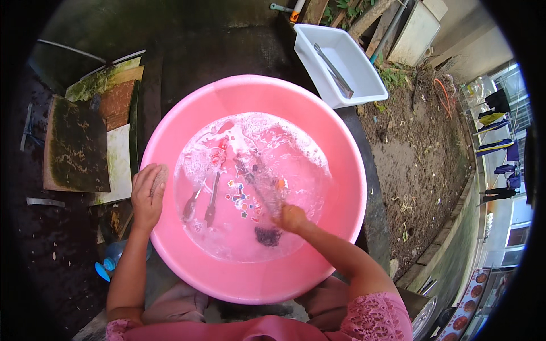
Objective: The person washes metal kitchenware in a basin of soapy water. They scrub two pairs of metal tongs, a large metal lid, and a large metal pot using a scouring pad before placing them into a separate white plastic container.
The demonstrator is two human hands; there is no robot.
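Note:
A large pink basin (259, 292) of sudsy water stands in front of me. At its left rim my left hand (148, 196) is closed round a tan, rough-looking scrubbing pad (160, 181). My right hand (292, 219) is closed in the water, right of the middle, on a long thing that is smeared by splashing and motion. Just below that hand lies a dark mesh-like clump (267, 236). Metal tongs (211, 200) rest partly sunk on the left side of the basin. Small colourful shapes (240, 198) show at the bottom through the water.
Beyond the basin, at the upper right, a white plastic tub (368, 85) holds another pair of metal tongs (334, 71). Mossy boards (77, 145) lean at the left. A blue-capped clear bottle (114, 253) lies by my left forearm. Bare soil (415, 165) stretches to the right.

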